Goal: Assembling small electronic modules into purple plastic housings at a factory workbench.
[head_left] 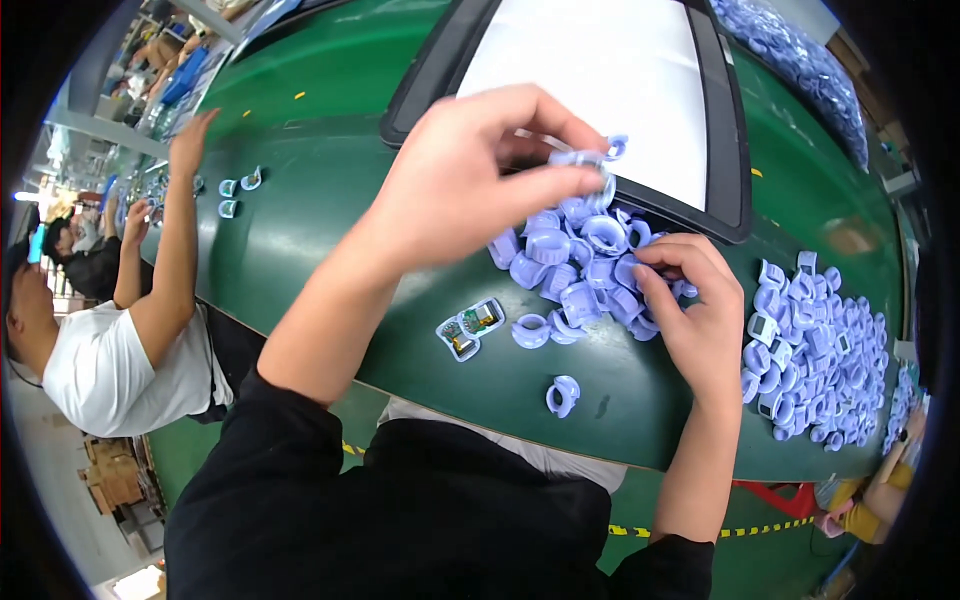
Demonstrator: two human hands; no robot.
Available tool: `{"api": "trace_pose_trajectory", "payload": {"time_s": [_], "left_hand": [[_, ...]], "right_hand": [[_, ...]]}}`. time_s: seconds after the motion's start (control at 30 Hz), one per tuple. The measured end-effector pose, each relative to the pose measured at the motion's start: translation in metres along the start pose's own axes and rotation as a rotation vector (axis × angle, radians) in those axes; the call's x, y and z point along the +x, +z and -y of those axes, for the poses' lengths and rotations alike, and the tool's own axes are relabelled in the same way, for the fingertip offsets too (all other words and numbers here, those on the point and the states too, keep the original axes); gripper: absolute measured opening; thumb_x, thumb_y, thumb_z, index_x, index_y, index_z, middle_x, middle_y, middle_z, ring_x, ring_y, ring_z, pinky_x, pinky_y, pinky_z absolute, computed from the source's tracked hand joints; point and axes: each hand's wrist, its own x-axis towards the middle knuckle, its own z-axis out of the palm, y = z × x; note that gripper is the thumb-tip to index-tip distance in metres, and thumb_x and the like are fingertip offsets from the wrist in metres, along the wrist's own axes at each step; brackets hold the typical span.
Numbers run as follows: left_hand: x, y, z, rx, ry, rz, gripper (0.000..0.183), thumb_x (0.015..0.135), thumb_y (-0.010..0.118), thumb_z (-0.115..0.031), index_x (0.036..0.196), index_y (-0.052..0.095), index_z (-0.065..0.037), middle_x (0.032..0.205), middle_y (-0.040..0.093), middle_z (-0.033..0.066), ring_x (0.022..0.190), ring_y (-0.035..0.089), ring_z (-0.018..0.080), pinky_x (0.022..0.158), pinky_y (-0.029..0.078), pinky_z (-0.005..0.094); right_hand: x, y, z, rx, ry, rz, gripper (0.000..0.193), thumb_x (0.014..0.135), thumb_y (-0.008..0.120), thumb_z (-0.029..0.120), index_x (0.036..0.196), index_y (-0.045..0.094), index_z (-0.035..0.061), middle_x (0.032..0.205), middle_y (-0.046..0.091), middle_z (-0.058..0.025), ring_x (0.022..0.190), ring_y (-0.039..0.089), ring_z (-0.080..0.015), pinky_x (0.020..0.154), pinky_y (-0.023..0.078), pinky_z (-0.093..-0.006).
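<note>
Left hand (475,175) pinching a pale purple ring (603,190) over a loose pile (555,245).

Below the left fingers, two open electronic cases (470,328) lie apart from the pile, perhaps to keep them distinct; the left thumb and fingers close narrowly, a grip that seems to suit so small a thing, its outline blurred; the pile of smooth, curved, plastic-looking bands sits between both hands, likely for easy reach; the right hand (705,305) curls narrowly at its edge, whether gripping one I cannot tell; beyond those fingers, rightward, spreads a larger heap (815,345).
</note>
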Motion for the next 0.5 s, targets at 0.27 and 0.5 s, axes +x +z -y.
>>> {"api": "trace_pose_trajectory", "payload": {"time_s": [0.27, 0.5], "left_hand": [[0.082, 0.016, 0.050, 0.295, -0.183, 0.362, 0.025, 0.090, 0.076, -0.017, 0.103, 0.067, 0.002, 0.103, 0.071, 0.0075, 0.104, 0.067, 0.0168, 0.091, 0.053, 0.0298], [0.090, 0.039, 0.050, 0.495, -0.126, 0.365, 0.018, 0.084, 0.076, -0.015, 0.091, 0.068, 0.000, 0.086, 0.071, 0.0095, 0.085, 0.066, 0.0207, 0.082, 0.053, 0.0337]], "right_hand": [[-0.003, -0.008, -0.012, 0.013, -0.113, -0.007, 0.010, 0.083, 0.073, -0.002, 0.093, 0.069, -0.0014, 0.092, 0.069, -0.0113, 0.085, 0.067, -0.0240, 0.075, 0.052, -0.0321], [-0.007, -0.005, -0.019, -0.071, -0.192, -0.058, 0.012, 0.083, 0.073, 0.002, 0.093, 0.067, 0.0016, 0.088, 0.066, -0.0116, 0.086, 0.065, -0.0310, 0.076, 0.052, -0.0390]]}}
